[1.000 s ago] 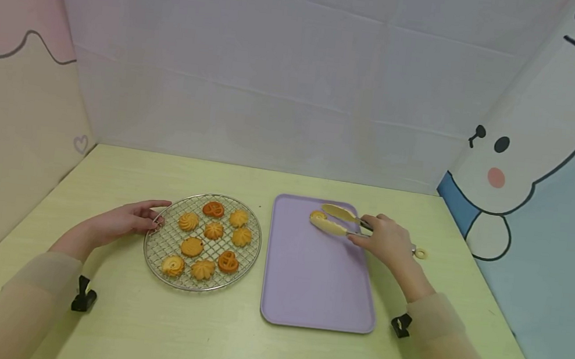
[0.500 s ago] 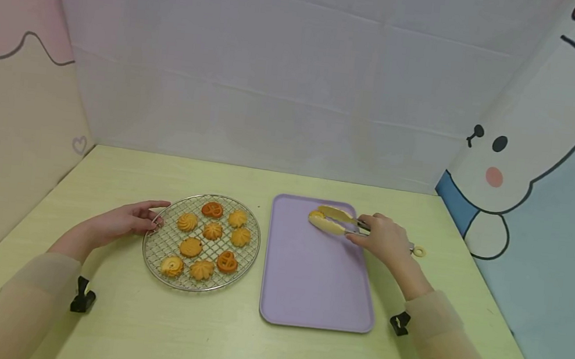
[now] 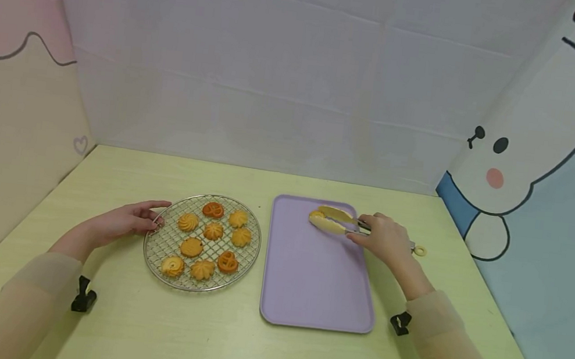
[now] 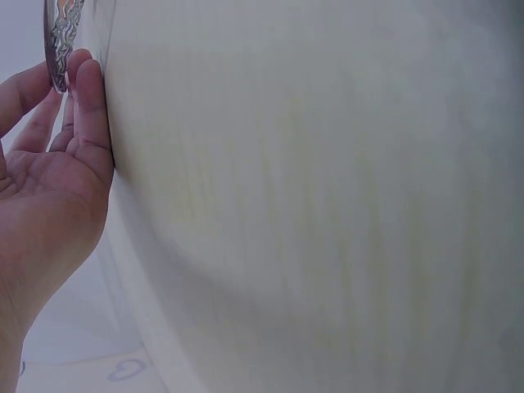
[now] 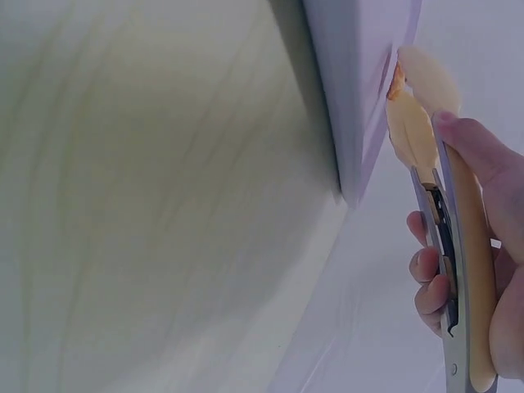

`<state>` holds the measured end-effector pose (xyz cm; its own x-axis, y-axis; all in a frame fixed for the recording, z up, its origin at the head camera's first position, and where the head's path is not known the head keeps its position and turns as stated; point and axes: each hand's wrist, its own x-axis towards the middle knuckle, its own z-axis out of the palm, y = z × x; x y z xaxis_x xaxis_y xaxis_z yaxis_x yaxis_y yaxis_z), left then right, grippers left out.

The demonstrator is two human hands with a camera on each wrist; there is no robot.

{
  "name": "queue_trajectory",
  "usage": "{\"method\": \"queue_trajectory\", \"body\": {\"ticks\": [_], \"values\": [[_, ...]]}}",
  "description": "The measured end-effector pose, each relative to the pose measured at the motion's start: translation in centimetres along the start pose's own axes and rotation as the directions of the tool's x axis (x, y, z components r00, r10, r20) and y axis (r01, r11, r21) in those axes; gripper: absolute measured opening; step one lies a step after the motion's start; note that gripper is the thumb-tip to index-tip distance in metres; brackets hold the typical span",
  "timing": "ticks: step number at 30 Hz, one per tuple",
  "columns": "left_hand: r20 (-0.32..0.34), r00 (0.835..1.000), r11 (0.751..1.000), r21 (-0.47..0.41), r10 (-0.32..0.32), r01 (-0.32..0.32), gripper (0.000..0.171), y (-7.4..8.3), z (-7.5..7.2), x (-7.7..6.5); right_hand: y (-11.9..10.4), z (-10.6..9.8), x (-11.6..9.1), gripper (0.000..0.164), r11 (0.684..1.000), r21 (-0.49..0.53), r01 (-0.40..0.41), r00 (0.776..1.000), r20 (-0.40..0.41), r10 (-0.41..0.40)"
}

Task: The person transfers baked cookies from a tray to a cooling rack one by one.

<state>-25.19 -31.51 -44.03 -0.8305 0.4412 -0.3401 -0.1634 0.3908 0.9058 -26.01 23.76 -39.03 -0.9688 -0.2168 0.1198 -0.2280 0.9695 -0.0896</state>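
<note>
My left hand (image 3: pixel 122 222) grips the left rim of a round wire rack (image 3: pixel 160 248), fingertips at its edge. Several cookies lie on the rack, among them a pretzel-shaped one (image 3: pixel 213 210) and a swirled one (image 3: pixel 188 221). In the left wrist view, the fingers (image 4: pixel 92 106) sit under and beside the rack's rim (image 4: pixel 56 49). My right hand (image 3: pixel 386 240) holds tongs (image 3: pixel 332 225) with cream tips over the far part of a purple tray (image 3: pixel 315 288). Between the tips is a cookie (image 3: pixel 317 213), partly hidden. The right wrist view shows the cookie (image 5: pixel 397 82) at the tongs' ends.
Rack and tray stand side by side on a pale yellow table (image 3: pixel 187 333), with a narrow gap between them. A white sheet (image 3: pixel 276 85) rises behind. Printed cartoon panels flank the table, including a rabbit panel (image 3: pixel 544 288) on the right.
The tongs' tips have drawn closer together around the cookie, and the cookie shows less of its top face. My left hand and the rack have stayed put.
</note>
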Motion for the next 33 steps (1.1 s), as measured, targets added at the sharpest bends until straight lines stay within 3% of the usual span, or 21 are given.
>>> {"method": "queue_trajectory", "body": {"ticks": [21, 33], "values": [[0.001, 1.0, 1.0, -0.001, -0.002, 0.002, 0.061, -0.1, -0.1, 0.1, -2.8, -3.5, -1.0, 0.058, 0.994, -0.03, 0.109, 0.985, -0.134, -0.113], [-0.008, 1.0, 1.0, -0.003, -0.003, 0.002, 0.061, -0.1, 0.0, 0.1, -5.4, -5.4, -1.7, 0.051, 0.981, -0.038, 0.192, 0.945, -0.261, -0.196]]}}
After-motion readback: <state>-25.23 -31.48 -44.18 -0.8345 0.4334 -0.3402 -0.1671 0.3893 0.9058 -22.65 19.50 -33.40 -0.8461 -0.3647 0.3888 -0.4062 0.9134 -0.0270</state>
